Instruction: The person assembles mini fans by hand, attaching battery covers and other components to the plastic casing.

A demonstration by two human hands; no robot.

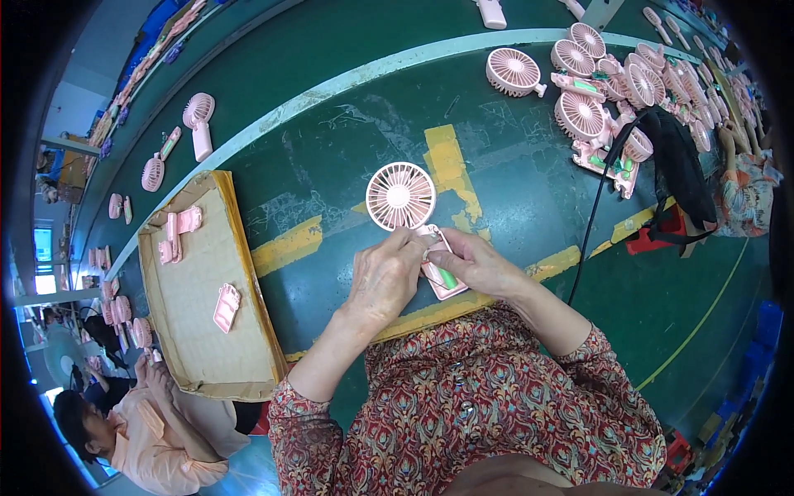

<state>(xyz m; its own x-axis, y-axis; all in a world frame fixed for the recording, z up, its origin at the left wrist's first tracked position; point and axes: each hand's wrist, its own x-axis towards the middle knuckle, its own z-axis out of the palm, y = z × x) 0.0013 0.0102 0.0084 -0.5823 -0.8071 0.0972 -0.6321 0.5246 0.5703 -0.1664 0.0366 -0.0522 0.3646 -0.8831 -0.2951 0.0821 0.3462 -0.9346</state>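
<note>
A pink handheld fan (400, 197) lies in front of me on the green table, its round grille pointing away from me. Its handle is open and shows a green cylindrical battery (448, 279) and thin wires inside. My left hand (382, 277) is closed, fingertips pinched at the neck of the fan where the handle begins. On the other side, my right hand (480, 263) grips the handle's edge, thumb over the open part near the battery. Whatever small piece lies between the fingertips is hidden.
A shallow cardboard tray (198, 331) with a few pink shell parts (227, 307) stands at the left. Many pink fans (581, 114) are piled at the far right, beside a black strap bag (682, 169) and a dark cable (589, 240). Other people (157, 422) sit on both sides.
</note>
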